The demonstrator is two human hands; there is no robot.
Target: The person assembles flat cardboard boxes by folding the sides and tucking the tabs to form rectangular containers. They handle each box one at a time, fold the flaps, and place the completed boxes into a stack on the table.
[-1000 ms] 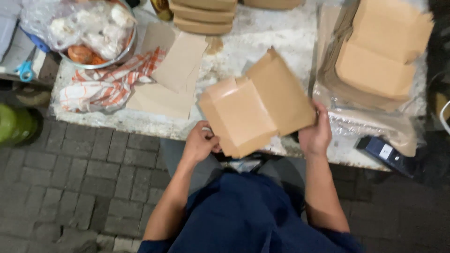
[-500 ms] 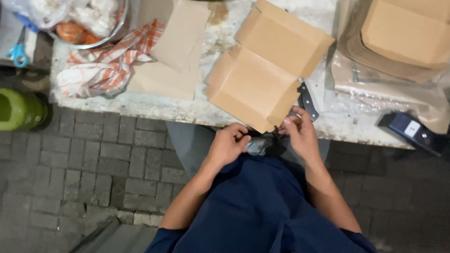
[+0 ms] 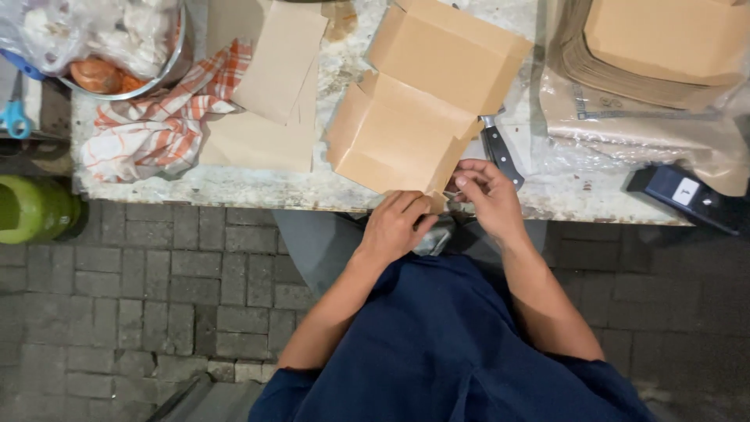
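Note:
An open brown cardboard food box [image 3: 414, 109] lies on the marble table [image 3: 258, 187], its lid folded back toward the far side. My left hand [image 3: 398, 223] pinches the box's near corner flap at the table's front edge. My right hand [image 3: 488, 195] grips the same corner from the right, fingers bent on a small flap. A black-handled knife [image 3: 500, 152] lies partly under the box, just beyond my right hand.
Flat brown paper sheets [image 3: 269, 86] and a red-checked cloth [image 3: 160, 125] lie left of the box. A metal bowl with bagged food [image 3: 109, 43] sits far left. Stacked flat boxes in plastic [image 3: 656, 55] fill the right. A black device [image 3: 687, 195] rests at the right edge; a green gas cylinder [image 3: 31, 207] stands below.
The box has come down from being held up and now rests on the table. Both hands have slid to its near corner.

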